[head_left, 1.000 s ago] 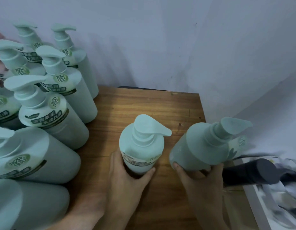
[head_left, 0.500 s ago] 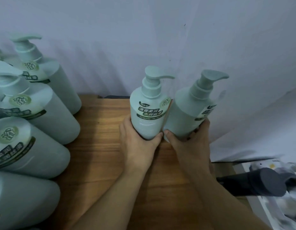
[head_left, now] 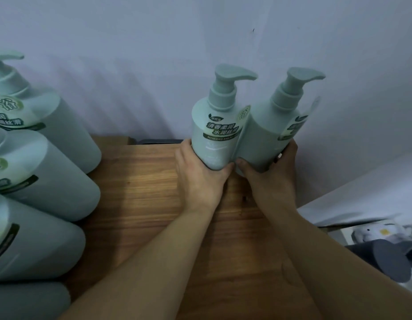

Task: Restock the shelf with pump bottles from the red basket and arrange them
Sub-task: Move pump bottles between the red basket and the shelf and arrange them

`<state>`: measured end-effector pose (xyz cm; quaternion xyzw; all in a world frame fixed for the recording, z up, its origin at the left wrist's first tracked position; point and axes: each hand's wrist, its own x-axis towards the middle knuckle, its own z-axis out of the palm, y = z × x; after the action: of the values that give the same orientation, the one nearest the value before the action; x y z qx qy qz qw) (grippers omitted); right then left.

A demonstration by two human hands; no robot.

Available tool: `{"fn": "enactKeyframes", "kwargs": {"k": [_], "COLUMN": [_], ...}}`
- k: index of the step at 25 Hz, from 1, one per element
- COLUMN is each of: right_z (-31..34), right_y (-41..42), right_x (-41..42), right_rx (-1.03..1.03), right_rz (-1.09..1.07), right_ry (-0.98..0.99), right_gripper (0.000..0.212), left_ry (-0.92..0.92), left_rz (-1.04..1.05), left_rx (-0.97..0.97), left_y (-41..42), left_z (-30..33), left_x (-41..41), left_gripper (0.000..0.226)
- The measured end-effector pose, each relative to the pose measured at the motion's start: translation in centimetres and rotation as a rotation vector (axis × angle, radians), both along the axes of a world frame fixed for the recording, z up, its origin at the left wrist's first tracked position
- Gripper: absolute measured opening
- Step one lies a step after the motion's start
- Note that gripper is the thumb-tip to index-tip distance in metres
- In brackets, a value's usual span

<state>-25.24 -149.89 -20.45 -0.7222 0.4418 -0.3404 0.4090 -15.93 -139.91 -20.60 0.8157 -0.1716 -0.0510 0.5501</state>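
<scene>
**A:** Where are the two bottles right now?

**B:** At the back right of the shelf [head_left: 154, 204], side by side and touching, hard up by the wall [head_left: 200, 42]. The left hand [head_left: 200, 179] is wrapped round the base of the left bottle [head_left: 214, 139], thumb on its near face and fingers curled round the far left side. The right hand [head_left: 269, 179] cups the base of the right bottle [head_left: 267, 139] the same way, mirrored.

**B:** Each hand is closed on its own bottle, then, low down.

**A:** And which way do they stand?

**B:** Long axis up, pump at the top. The left one looks upright; the right one leans a little to the right. Both spouts point right, along the wall. The left label faces the person; the right label is turned off to the right.

**A:** So what does the next move turn on?

**B:** My guess: the bottles lie straight ahead of the hands, against the wall, so there is no further back to go. What's left is squaring up, and the right hand is the one to do it, by twisting its bottle so the label comes front and standing it straight.

**A:** And the rest of the stock?

**B:** A block of the same bottles [head_left: 39, 158] stands at the left, well apart, with bare shelf between. The basket is not in view.
</scene>
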Motion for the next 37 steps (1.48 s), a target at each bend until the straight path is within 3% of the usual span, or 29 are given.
{"fn": "enactKeyframes", "kwargs": {"k": [7,10,15,20,26,29,31,34,37], "right_z": [0.4,-0.1,-0.8,-0.9,0.5,2.3,3.7,5.6,5.0], "right_y": [-1.4,-1.2,-1.4,-1.7,-1.3,2.0,4.7,9.7,15.4], "right_x": [1.0,0.3,-0.4,-0.2,-0.5,-3.2,-7.5,-17.1,-28.0], "right_rx": [-0.053,0.05,0.117,0.085,0.099,0.145,0.102,0.09,0.205], "right_rz": [-0.036,0.011,0.019,-0.008,0.024,0.053,0.096,0.233,0.255], "right_ry": [-0.033,-0.073,-0.097,-0.082,0.012,0.035,0.009,0.017,0.053], "right_gripper": [0.099,0.105,0.083,0.079,0.088,0.101,0.082,0.035,0.022], "left_ry": [0.025,0.008,0.011,0.028,0.061,0.146,0.206,0.242,0.273], "left_rz": [-0.036,-0.12,-0.134,-0.177,-0.22,-0.134,-0.096,-0.176,-0.266], "left_rx": [0.064,0.081,0.041,0.019,0.111,0.109,-0.014,-0.116,-0.075], "left_y": [-1.4,-0.5,-0.3,-1.3,-1.0,1.2,4.3,12.8,21.0], "left_z": [0.5,0.1,0.1,0.1,0.5,1.9,3.1,4.6,4.7], "left_x": [0.6,1.1,1.6,1.8,2.1,-0.5,-4.4,-12.7,-22.4], "left_gripper": [0.089,0.093,0.078,0.077,0.088,0.095,0.076,0.039,0.03]}}
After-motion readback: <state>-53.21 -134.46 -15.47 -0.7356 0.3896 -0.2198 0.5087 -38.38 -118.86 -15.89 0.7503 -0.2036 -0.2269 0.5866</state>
